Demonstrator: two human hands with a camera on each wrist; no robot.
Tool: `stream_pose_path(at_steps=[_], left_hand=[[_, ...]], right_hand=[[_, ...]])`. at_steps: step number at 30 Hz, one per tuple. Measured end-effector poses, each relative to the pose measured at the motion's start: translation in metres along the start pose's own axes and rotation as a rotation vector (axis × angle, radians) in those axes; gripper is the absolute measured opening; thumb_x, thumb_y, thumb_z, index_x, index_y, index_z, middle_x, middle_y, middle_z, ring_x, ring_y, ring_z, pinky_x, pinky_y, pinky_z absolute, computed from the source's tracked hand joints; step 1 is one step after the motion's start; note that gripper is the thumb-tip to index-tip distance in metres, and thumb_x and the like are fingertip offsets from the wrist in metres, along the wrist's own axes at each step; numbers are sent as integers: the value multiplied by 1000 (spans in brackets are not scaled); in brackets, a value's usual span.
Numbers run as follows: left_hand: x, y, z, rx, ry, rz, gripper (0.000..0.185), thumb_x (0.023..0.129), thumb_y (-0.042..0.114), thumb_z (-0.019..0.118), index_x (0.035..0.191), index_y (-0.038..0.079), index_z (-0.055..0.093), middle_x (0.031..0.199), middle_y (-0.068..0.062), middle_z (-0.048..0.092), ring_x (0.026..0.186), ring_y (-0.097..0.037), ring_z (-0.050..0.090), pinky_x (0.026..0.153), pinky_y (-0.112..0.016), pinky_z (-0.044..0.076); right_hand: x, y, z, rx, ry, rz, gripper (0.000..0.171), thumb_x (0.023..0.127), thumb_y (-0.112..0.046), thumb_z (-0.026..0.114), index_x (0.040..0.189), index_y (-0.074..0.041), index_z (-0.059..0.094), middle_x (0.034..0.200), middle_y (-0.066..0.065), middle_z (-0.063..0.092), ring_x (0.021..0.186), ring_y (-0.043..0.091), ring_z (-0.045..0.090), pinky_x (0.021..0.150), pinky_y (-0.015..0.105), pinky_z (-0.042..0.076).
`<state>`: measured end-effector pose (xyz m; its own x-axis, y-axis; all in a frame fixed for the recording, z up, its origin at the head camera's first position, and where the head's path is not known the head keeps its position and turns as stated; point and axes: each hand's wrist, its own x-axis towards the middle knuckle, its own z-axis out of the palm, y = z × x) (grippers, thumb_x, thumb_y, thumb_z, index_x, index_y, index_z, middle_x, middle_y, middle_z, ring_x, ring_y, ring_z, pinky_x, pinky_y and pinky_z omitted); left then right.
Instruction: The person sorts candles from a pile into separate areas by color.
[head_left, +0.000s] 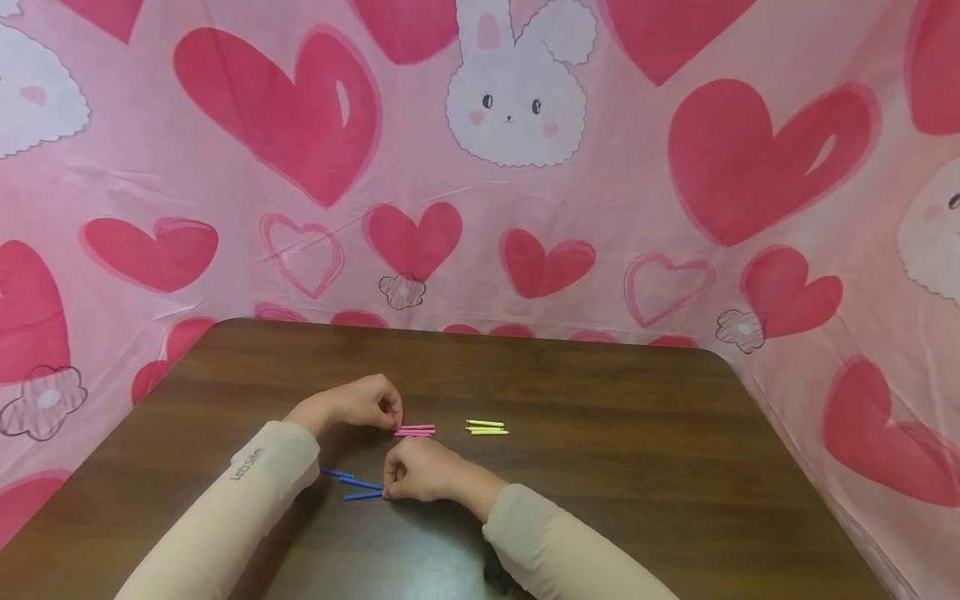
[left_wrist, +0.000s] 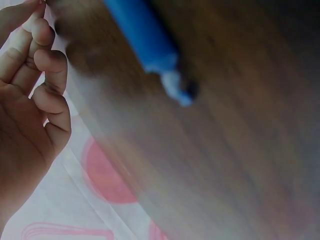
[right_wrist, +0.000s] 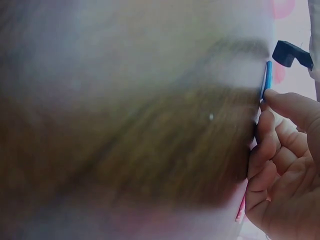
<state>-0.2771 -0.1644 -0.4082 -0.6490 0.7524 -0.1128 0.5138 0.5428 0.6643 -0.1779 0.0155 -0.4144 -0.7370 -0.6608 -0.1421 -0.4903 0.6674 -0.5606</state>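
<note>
My left hand [head_left: 367, 402] bends over a small group of thin pink candles [head_left: 417, 430], its thumb and a fingertip pinching at their left end. Nearer to me, my right hand [head_left: 426, 472] pinches the right end of a blue candle [head_left: 363, 497] between thumb and finger. Two other blue candles [head_left: 360, 482] lie just beyond it, one partly behind the left sleeve. In the left wrist view, a blurred blue candle [left_wrist: 145, 37] with a pale, narrow tip crosses the top. The right wrist view shows the thumb against the blue candle [right_wrist: 269, 75].
Several yellow candles [head_left: 487, 428] lie together right of the pink ones. Everything lies on a brown wooden table [head_left: 637, 433]. A pink cloth [head_left: 480, 183] with hearts and rabbits hangs behind and beside it. A black device [right_wrist: 290, 52] sits by the left sleeve.
</note>
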Motion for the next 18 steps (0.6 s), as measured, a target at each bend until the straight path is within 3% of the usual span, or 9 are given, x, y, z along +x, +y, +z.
stream_pose_path(at_steps=[9,18], left_hand=[[-5,-3,-2,0,15,13,6,84,1,69,81,4,74,73,2,67,65,-3,50,60,-19,45],[-24,-1,-8,19,71,13,5,85,5,70,82,6,74,74,3,68,66,-2,51,62,-20,47]], right_hand=[[1,3,1,35,-10,-19,13,87,-14,75,75,-13,70,58,-13,53,52,-4,44,52,13,39],[1,6,-2,128,-30,-17,9,86,-9,74,77,-9,72,60,-11,58,52,-3,45,51,13,39]])
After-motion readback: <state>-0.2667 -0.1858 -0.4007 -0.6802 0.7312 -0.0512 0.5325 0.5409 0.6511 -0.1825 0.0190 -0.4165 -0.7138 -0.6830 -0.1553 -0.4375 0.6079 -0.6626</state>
